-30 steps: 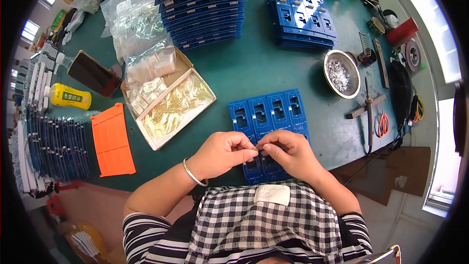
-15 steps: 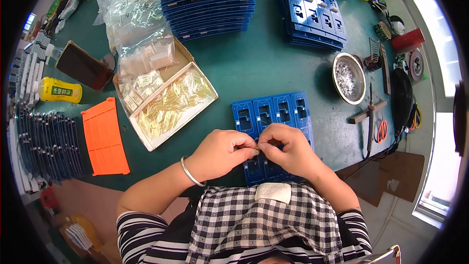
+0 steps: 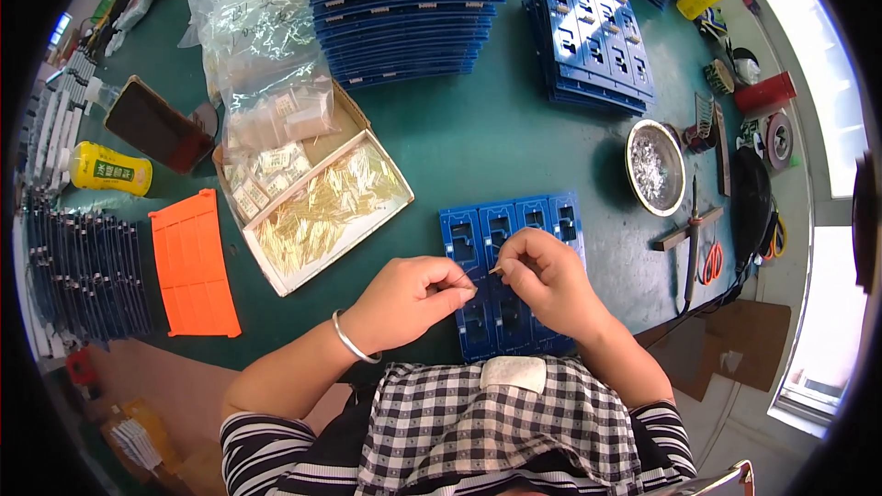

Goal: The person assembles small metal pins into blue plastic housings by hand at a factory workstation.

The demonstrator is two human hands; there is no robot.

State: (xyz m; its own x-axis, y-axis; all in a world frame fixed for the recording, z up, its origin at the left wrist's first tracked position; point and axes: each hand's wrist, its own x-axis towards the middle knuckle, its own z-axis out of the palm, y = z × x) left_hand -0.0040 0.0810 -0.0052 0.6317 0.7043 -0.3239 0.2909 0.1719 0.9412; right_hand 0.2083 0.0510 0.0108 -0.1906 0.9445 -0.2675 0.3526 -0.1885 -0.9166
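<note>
A blue circuit board panel [image 3: 516, 217] with several cut-out sections lies on the table in front of me, and both hands are over it. My right hand [image 3: 549, 289] is closed in a pinch, with a small gold-coloured pin [image 3: 497, 269] sticking out from the fingertips toward the left. Just left of it, my left hand [image 3: 413, 298] pinches thumb and forefinger together; what they hold is too small to make out. A gap separates the two sets of fingertips. Loose gold pins [image 3: 317, 220] fill the front compartment of a shallow cardboard box [image 3: 390, 202] to the left.
Plastic bags [image 3: 266, 55] partly cover the box. Blue boards [image 3: 404, 37] stand stacked at the back, with another stack [image 3: 597, 37] to their right. A metal bowl [image 3: 654, 168], soldering iron [image 3: 694, 248] and orange-handled scissors [image 3: 713, 262] lie right; an orange tray [image 3: 195, 266] lies left.
My fingertips, together before, have come apart: the left hand moved slightly left and down, the right slightly right. The pin's end now shows at the right fingertips. The whole view shifted a little.
</note>
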